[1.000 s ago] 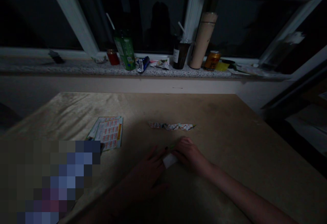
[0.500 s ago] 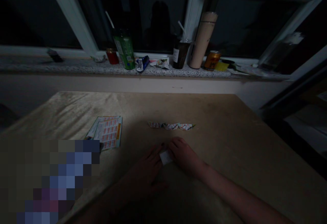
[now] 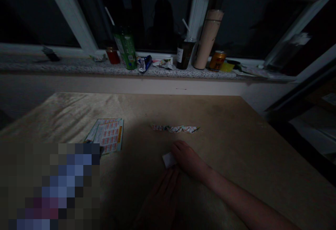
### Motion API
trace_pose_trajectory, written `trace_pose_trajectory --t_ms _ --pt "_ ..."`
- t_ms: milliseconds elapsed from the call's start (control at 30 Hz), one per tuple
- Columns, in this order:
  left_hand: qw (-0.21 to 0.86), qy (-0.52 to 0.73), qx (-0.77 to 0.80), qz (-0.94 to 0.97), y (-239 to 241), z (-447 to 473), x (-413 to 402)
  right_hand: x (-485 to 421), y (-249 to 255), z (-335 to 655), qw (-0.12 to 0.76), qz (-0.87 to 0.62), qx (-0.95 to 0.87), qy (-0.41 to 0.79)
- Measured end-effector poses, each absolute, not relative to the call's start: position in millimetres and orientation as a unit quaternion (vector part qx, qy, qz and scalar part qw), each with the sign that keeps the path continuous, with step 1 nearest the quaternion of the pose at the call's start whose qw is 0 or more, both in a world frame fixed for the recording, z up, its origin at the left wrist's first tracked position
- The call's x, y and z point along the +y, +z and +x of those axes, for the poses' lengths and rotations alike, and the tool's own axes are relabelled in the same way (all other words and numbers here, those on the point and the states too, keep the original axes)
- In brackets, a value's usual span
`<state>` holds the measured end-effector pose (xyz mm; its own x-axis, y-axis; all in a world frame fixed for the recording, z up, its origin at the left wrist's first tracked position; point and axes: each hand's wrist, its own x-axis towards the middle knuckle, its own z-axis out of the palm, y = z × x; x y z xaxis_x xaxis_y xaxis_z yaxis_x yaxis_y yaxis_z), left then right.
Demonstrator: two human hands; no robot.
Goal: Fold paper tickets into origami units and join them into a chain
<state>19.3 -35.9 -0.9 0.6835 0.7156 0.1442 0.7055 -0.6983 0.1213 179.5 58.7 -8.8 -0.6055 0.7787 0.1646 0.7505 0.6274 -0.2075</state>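
A small pale piece of paper (image 3: 168,160), seemingly folded, lies on the table in front of me. My right hand (image 3: 187,157) is closed over its right edge, fingers curled and the tips partly hidden. Below the paper, my left hand (image 3: 164,189) lies with fingers stretched out, their tips at its lower edge; deep shadow darkens this hand. Just beyond both hands is a row of crumpled or folded printed paper strips (image 3: 175,128).
Printed sheets with red blocks (image 3: 111,135) lie left on the cloth-covered table (image 3: 223,118). A pixelated patch hides the lower left. Along the windowsill (image 3: 89,68) stand a green package (image 3: 127,48), a dark cup with a straw (image 3: 184,53), a pink flask (image 3: 209,37) and an orange can (image 3: 217,61).
My left hand has moved from the paper's left side down to its lower edge, uncovering its left part. The right hand stays at the paper's right edge. The view has shifted slightly.
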Motion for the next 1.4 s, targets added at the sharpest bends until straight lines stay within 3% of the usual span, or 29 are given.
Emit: trace_pose_trajectory --t_ms 133,400,933,1200,1400 --pt "0.076 0.046 0.391 0.916 -3 22 -43 58 -8 178 0.119 -0.43 -0.893 0.059" --pt "0.068 0.077 0.455 0.885 -5 15 -40 59 -6 177 0.113 -0.428 -0.895 0.054" --pt "0.067 0.072 0.437 0.894 -5 10 -33 59 -4 177 0.112 -0.427 -0.896 0.041" --pt "-0.031 0.075 0.445 0.892 -12 5 -32 59 -5 176 0.117 -0.432 -0.893 0.049" --pt "-0.025 0.067 0.411 0.909 -26 -4 -25 59 -5 176 0.113 -0.432 -0.894 0.035"
